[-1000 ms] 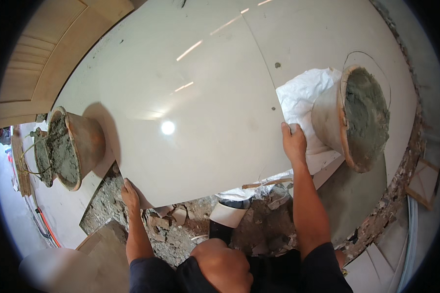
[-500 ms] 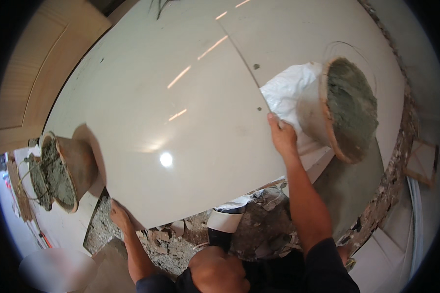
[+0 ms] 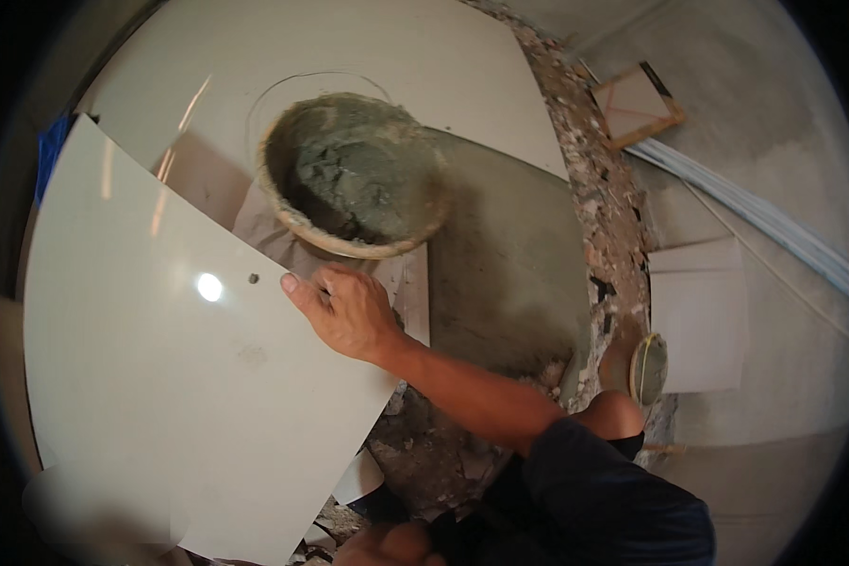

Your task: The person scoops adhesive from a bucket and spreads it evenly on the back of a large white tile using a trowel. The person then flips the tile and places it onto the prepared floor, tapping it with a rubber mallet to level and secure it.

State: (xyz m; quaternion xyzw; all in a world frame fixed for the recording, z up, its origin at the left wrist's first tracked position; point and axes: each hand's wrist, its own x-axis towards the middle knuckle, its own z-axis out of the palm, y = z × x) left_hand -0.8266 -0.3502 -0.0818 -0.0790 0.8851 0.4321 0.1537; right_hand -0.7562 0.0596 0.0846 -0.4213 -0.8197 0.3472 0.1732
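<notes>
A large glossy cream floor tile (image 3: 160, 377) spans the left of the view, its near right edge close to me. My right hand (image 3: 349, 311) is closed on that edge, thumb on top and fingers curled over the side. Just beyond the hand stands a round bucket (image 3: 297, 224) filled with wet grey mortar (image 3: 358, 179), its thin wire handle arching over the far rim. A small dark spot (image 3: 254, 278) marks the tile close to my thumb. My left hand does not show.
A smooth grey mortar bed (image 3: 509, 255) lies right of the bucket, bordered by a strip of rubble (image 3: 608, 226). Beyond are a smaller bucket (image 3: 651, 368), pale panels (image 3: 698, 311), long pipes (image 3: 755, 212) and a wood-edged piece (image 3: 637, 104). Broken ground (image 3: 424, 443) shows beneath my arm.
The view has swung right, so the mortar bucket sits nearer the middle and the left bucket is gone from sight. My right hand still holds the tile; my left has left the view.
</notes>
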